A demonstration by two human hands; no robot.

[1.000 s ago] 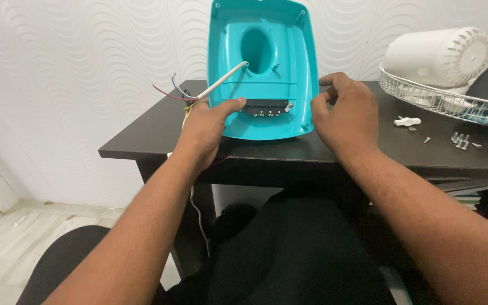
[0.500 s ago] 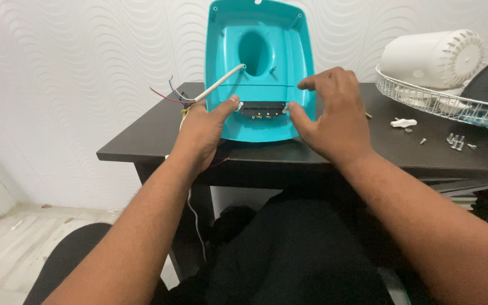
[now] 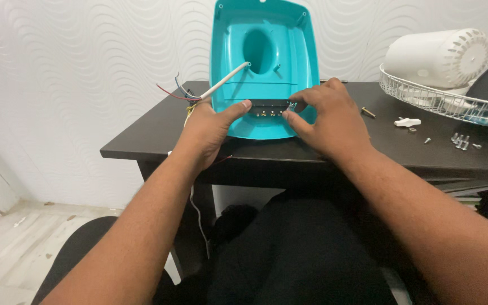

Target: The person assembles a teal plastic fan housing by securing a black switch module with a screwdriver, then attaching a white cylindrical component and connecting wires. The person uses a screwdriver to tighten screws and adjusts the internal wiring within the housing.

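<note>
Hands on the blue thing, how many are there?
2. The left hand presses the teal shell at its lower left; the right hand pinches the dark switch strip at its lower middle.

Your right hand (image 3: 331,121) has moved from the right edge of the teal housing (image 3: 264,68) onto its lower front. A second ago it rested at the outer rim with fingers curled; half a second ago it hovered spread over the shell. Now its thumb and forefinger close in on the right end of the dark switch strip (image 3: 269,107). Your left hand (image 3: 210,127) has shifted its thumb slightly along the left end of the strip. A small brass-coloured piece (image 3: 368,112) on the worktop (image 3: 142,138), previously covered by your right hand, is now exposed.
</note>
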